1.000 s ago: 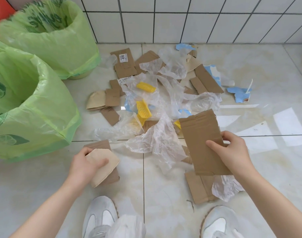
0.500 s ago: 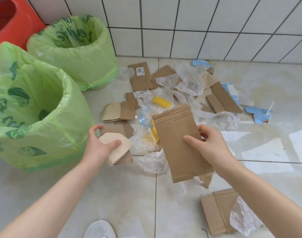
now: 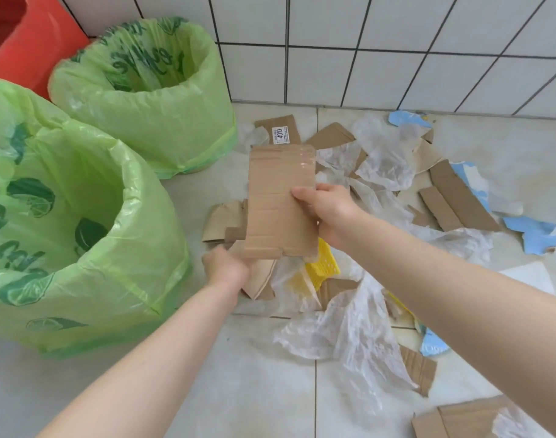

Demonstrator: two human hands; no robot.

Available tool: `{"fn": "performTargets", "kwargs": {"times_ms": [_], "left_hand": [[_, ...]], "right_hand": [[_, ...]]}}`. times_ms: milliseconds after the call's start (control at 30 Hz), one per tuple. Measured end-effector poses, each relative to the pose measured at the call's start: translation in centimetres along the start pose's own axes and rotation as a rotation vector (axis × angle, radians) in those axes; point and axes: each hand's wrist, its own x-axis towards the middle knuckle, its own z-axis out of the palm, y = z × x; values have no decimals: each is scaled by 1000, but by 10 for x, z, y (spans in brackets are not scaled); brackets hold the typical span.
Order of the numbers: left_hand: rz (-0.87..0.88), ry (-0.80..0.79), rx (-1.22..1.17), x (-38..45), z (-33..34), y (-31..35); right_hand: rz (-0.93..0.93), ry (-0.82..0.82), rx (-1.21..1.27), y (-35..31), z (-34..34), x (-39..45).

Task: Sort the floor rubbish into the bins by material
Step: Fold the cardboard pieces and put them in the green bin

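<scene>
The right hand (image 3: 327,213) pinches a taped cardboard sheet (image 3: 281,203) beside the near green-lined bin (image 3: 80,216), ready for dropping; the left hand (image 3: 226,270) grips tan paper (image 3: 259,278) beneath it.

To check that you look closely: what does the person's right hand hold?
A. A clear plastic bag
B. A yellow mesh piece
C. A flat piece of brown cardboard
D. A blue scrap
C: the right hand grips the edge of a flat brown cardboard piece, lifted above the pile.
</scene>
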Motion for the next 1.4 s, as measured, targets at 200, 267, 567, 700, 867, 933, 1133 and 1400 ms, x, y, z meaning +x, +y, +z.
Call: {"fn": "performTargets", "kwargs": {"times_ms": [200, 267, 567, 700, 867, 933, 1133, 1400], "left_hand": [[125, 105, 242, -3, 25, -3], [38, 82, 128, 4, 28, -4], [-86, 14, 93, 13, 25, 1], [-129, -1, 73, 8, 21, 4], [-115, -7, -4, 5, 14, 5], [-96, -24, -63, 5, 8, 6], [-47, -188, -155, -8, -21, 8], [181, -136, -27, -43, -71, 10]], "right_hand": [[77, 7, -126, 8, 37, 41], [99, 10, -156, 14, 40, 46], [153, 0, -187, 36, 40, 60], [166, -38, -149, 42, 43, 63], [171, -46, -106, 48, 40, 63], [173, -54, -55, 49, 39, 61], [138, -64, 124, 41, 32, 52], [94, -154, 230, 13, 9, 21]]}}
